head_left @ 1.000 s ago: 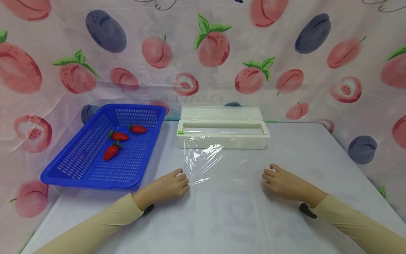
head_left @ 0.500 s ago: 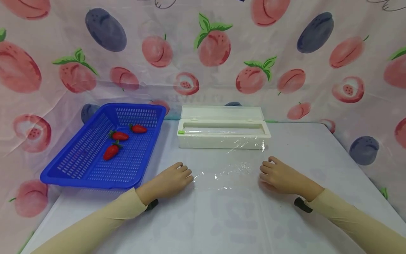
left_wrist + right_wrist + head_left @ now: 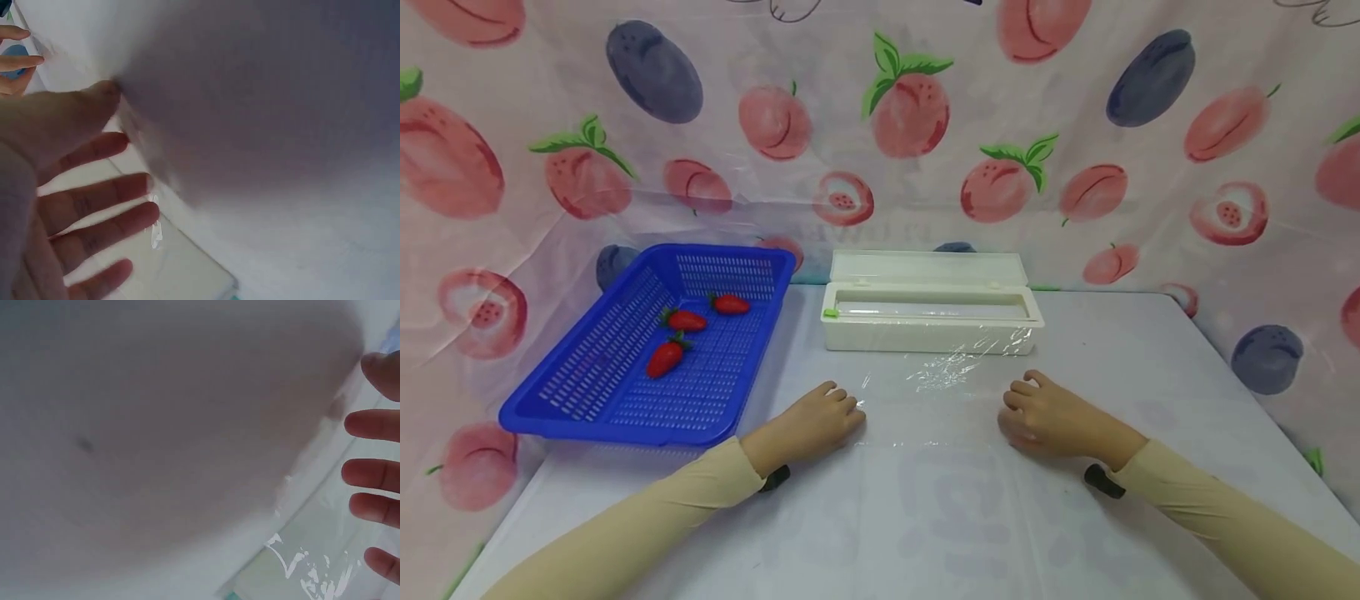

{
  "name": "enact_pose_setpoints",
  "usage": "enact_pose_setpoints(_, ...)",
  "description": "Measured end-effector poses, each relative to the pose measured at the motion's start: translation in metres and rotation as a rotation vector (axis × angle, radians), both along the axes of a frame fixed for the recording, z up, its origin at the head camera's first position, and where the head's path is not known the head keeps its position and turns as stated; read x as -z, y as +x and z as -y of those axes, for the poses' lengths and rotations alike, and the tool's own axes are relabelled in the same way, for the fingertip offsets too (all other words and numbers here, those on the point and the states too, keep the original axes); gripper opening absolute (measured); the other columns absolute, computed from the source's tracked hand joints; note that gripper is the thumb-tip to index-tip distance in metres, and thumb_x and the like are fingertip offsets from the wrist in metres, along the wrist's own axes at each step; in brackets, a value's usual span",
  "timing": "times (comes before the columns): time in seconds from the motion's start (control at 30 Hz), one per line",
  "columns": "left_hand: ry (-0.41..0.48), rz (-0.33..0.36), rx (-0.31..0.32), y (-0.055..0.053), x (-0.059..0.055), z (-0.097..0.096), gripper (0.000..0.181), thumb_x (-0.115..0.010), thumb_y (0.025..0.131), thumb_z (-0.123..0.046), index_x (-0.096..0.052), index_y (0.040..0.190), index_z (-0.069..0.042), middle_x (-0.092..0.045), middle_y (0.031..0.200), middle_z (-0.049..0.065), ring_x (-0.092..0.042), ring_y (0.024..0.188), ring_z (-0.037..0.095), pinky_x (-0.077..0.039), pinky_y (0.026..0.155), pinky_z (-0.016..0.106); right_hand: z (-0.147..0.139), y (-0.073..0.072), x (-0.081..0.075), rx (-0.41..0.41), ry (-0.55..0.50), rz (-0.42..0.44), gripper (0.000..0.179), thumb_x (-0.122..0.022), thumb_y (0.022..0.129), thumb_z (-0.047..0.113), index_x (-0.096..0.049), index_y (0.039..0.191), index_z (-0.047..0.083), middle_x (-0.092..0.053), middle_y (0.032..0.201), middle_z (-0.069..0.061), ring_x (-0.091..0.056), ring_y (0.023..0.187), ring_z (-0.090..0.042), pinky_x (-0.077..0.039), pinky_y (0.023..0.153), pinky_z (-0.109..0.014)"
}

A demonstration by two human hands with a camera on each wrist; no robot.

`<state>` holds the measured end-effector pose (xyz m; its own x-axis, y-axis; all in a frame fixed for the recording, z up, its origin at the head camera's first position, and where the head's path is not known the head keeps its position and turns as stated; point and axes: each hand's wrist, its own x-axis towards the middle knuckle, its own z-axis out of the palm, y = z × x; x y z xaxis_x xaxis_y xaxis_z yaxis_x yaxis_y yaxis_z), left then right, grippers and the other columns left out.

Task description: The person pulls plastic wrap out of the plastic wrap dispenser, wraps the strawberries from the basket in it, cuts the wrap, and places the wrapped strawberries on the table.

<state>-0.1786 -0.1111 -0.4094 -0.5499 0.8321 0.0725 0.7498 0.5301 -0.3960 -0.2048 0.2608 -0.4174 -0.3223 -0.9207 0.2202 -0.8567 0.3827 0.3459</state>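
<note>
A sheet of clear plastic wrap (image 3: 936, 400) runs forward from a white plastic wrap dispenser (image 3: 925, 333) and lies low over the white table. My left hand (image 3: 816, 421) is at the sheet's left edge. In the left wrist view, its fingers (image 3: 106, 194) are spread and fairly straight, the thumb apart from them. At the right edge of the wrap is my right hand (image 3: 1056, 417). The right wrist view has its fingertips (image 3: 362, 472) spread, with shiny wrap (image 3: 312, 575) beside them. Neither hand shows a pinch on the film.
The dispenser's lid (image 3: 928, 267) stands raised at the back, and a small green piece (image 3: 831, 313) sits at its left end. To the left is a blue perforated basket (image 3: 523, 414) with three strawberries (image 3: 666, 357). Fruit-printed cloth (image 3: 887, 200) hangs behind the table.
Both hands have moved slightly inward, toward each other. The bright folds on the left of the wrap have gone, and its shine now shows more to the right. Basket and dispenser stay put.
</note>
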Motion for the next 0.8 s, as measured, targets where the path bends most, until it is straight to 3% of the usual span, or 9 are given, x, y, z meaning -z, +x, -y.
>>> enact_pose_setpoints(0.07,0.001,-0.003,-0.025,0.007,-0.006,0.000,0.027,-0.071,0.080,-0.035,-0.062,0.098,-0.017,-0.065,0.092,0.001,-0.062,0.088,0.019,-0.048,0.089,0.035,-0.001,-0.003,-0.008,0.011,-0.027,0.000,0.028,-0.080,0.068,0.029,-0.066,0.087,0.014,-0.059,0.080,0.000,-0.055,0.081,-0.019,-0.045,0.080,-0.043)
enact_pose_setpoints(0.13,0.006,0.010,-0.060,0.016,-0.020,0.000,0.031,-0.070,0.081,-0.037,-0.061,0.102,-0.017,-0.065,0.097,0.002,-0.062,0.093,0.020,-0.048,0.092,0.037,-0.002,-0.009,-0.021,0.047,-0.076,0.000,0.032,-0.080,0.067,0.028,-0.068,0.091,0.011,-0.061,0.084,-0.003,-0.057,0.083,-0.021,-0.045,0.081,-0.045)
enact_pose_setpoints(0.27,0.043,-0.004,-0.097,0.032,-0.063,0.003,0.038,-0.069,0.081,-0.040,-0.061,0.110,-0.016,-0.065,0.101,0.005,-0.061,0.097,0.022,-0.047,0.095,0.040,-0.011,-0.034,-0.054,0.211,-0.244,-0.013,0.032,-0.076,0.069,0.021,-0.068,0.096,0.005,-0.066,0.088,-0.012,-0.061,0.086,-0.030,-0.046,0.080,-0.051)
enact_pose_setpoints(0.37,0.087,-0.068,-0.113,0.032,-0.096,0.015,0.037,-0.070,0.082,-0.039,-0.061,0.108,-0.014,-0.065,0.097,0.007,-0.062,0.094,0.025,-0.047,0.093,0.042,-0.018,-0.061,-0.072,0.383,-0.346,-0.008,0.029,-0.073,0.074,0.016,-0.067,0.098,0.001,-0.067,0.092,-0.018,-0.061,0.089,-0.036,-0.046,0.078,-0.054)
enact_pose_setpoints(0.47,0.133,-0.145,-0.154,0.021,-0.119,0.036,0.033,-0.071,0.081,-0.035,-0.062,0.102,-0.011,-0.064,0.093,0.009,-0.062,0.091,0.028,-0.048,0.088,0.043,-0.023,-0.086,-0.075,0.527,-0.391,0.014,0.029,-0.068,0.079,0.016,-0.065,0.101,-0.002,-0.065,0.097,-0.023,-0.060,0.092,-0.040,-0.046,0.078,-0.055)
enact_pose_setpoints(0.57,0.184,-0.191,-0.230,0.002,-0.130,0.064,0.028,-0.072,0.081,-0.027,-0.063,0.099,-0.008,-0.064,0.092,0.012,-0.062,0.090,0.031,-0.047,0.086,0.045,-0.027,-0.103,-0.067,0.630,-0.392,0.059,0.031,-0.064,0.083,0.017,-0.062,0.106,-0.004,-0.062,0.103,-0.026,-0.056,0.097,-0.043,-0.044,0.078,-0.057)
enact_pose_setpoints(0.7,0.252,-0.213,-0.315,-0.028,-0.128,0.110,0.018,-0.069,0.083,-0.016,-0.065,0.095,-0.003,-0.063,0.089,0.016,-0.060,0.088,0.035,-0.046,0.083,0.049,-0.030,-0.115,-0.048,0.728,-0.352,0.089,0.034,-0.058,0.086,0.022,-0.059,0.108,-0.005,-0.059,0.106,-0.027,-0.053,0.101,-0.045,-0.040,0.079,-0.058)
enact_pose_setpoints(0.8,0.250,-0.202,-0.362,-0.048,-0.122,0.142,0.014,-0.067,0.081,-0.010,-0.064,0.091,0.000,-0.063,0.087,0.019,-0.060,0.085,0.037,-0.047,0.081,0.051,-0.032,-0.120,-0.034,0.731,-0.352,0.051,0.032,-0.055,0.087,0.022,-0.060,0.103,-0.005,-0.059,0.102,-0.027,-0.053,0.099,-0.045,-0.039,0.079,-0.059)
